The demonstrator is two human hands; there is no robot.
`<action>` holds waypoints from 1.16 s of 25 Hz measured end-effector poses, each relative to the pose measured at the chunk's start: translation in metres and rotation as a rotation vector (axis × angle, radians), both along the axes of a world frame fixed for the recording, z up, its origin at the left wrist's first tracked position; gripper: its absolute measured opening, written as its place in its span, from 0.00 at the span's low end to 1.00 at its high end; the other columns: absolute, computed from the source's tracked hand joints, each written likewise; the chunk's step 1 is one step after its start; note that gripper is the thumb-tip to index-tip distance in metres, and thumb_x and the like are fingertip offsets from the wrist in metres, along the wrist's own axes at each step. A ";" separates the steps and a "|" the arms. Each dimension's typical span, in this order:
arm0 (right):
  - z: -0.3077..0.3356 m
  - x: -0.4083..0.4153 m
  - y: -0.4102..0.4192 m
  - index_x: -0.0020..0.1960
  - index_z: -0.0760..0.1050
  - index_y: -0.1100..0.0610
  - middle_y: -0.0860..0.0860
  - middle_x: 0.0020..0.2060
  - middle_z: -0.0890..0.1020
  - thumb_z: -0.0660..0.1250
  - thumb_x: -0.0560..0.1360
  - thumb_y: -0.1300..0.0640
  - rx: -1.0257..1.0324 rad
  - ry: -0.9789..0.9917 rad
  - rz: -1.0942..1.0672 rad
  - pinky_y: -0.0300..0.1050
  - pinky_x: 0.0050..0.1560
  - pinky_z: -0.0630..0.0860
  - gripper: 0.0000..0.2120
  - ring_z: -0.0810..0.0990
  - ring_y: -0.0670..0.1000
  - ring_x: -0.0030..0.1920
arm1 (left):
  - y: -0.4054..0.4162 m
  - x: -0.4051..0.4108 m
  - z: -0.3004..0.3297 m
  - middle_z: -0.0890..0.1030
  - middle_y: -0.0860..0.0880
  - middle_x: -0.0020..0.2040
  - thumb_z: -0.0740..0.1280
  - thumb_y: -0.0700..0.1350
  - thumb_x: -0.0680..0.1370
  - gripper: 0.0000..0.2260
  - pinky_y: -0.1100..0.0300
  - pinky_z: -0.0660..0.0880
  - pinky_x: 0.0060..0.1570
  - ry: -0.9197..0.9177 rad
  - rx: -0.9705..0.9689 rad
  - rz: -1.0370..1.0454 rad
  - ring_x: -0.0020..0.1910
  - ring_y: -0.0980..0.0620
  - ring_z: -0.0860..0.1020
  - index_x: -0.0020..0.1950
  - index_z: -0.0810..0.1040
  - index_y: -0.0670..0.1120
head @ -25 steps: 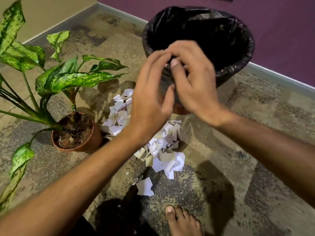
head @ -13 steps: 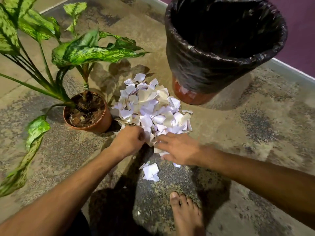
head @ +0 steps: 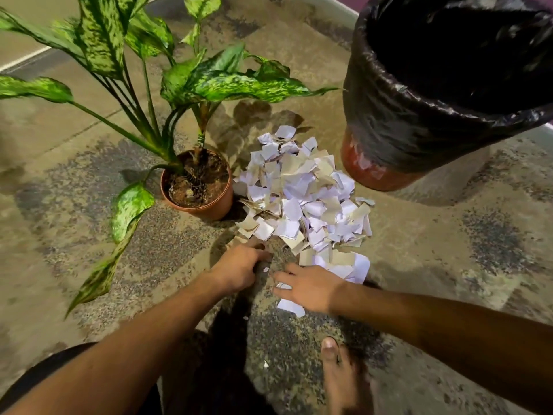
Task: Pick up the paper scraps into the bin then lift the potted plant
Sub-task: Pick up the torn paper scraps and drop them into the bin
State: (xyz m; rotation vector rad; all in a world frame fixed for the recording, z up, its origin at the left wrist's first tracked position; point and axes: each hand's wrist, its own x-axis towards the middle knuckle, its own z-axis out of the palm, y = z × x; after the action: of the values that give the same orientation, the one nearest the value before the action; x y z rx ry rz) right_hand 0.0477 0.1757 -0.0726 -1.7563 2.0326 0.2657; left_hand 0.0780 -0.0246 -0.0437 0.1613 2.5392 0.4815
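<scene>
Paper scraps: the heap of torn white and beige paper scraps (head: pixel 302 202) lies on the floor in the middle of your view, between the plant pot and the bin. A few loose pieces lie at its 6 o'clock edge, under and beside your right hand.
Left hand: your left hand (head: pixel 239 266) is at 7 o'clock from the heap, knuckles up, fingers curled loosely against the floor at the heap's near edge. I cannot tell if it holds any scrap.
Right hand: your right hand (head: pixel 308 287) is at 6 o'clock from the heap, flat and spread, palm down, resting on some loose white pieces. It presses them but does not close around them.
Bin: the round bin lined with a black plastic bag (head: pixel 419 121) stands at 2 o'clock from the heap, very near it. Its inside is dark, so I cannot say what is already in it.
Potted plant: the green spotted-leaf plant in a brown round plastic pot (head: pixel 206 205) stands at 9 o'clock, touching the heap's edge, not lifted.
Floor: mottled grey and beige floor (head: pixel 449 250); your bare foot (head: pixel 344 378) is at 6 o'clock.
Progress: I judge the task is at an early stage. Most scraps remain to gather, and the plant lift comes after.
</scene>
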 end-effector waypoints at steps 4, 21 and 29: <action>-0.016 0.007 0.008 0.71 0.62 0.65 0.62 0.67 0.66 0.61 0.77 0.68 0.023 -0.058 0.024 0.52 0.39 0.72 0.24 0.69 0.63 0.59 | 0.003 0.014 -0.003 0.65 0.48 0.72 0.64 0.33 0.75 0.28 0.52 0.70 0.68 -0.089 -0.063 -0.023 0.68 0.44 0.68 0.71 0.69 0.54; 0.029 -0.019 0.006 0.57 0.78 0.54 0.51 0.52 0.80 0.62 0.76 0.57 -0.076 -0.246 -0.380 0.47 0.51 0.74 0.12 0.78 0.53 0.53 | 0.012 0.015 -0.005 0.81 0.44 0.48 0.64 0.35 0.78 0.05 0.60 0.79 0.45 -0.117 -0.144 0.059 0.42 0.48 0.81 0.50 0.79 0.39; 0.087 -0.049 0.003 0.61 0.75 0.53 0.51 0.52 0.78 0.60 0.77 0.55 -0.246 0.025 -0.310 0.47 0.42 0.73 0.14 0.78 0.53 0.53 | 0.040 -0.026 0.035 0.80 0.47 0.43 0.64 0.36 0.74 0.06 0.55 0.73 0.41 0.314 0.103 0.159 0.42 0.45 0.79 0.44 0.80 0.44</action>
State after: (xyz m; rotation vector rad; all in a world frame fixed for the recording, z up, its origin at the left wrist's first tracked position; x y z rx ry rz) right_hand -0.0012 0.1783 0.0142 -1.5421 2.4010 -0.0626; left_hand 0.0520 0.0154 -0.0085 0.0776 2.8489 0.6974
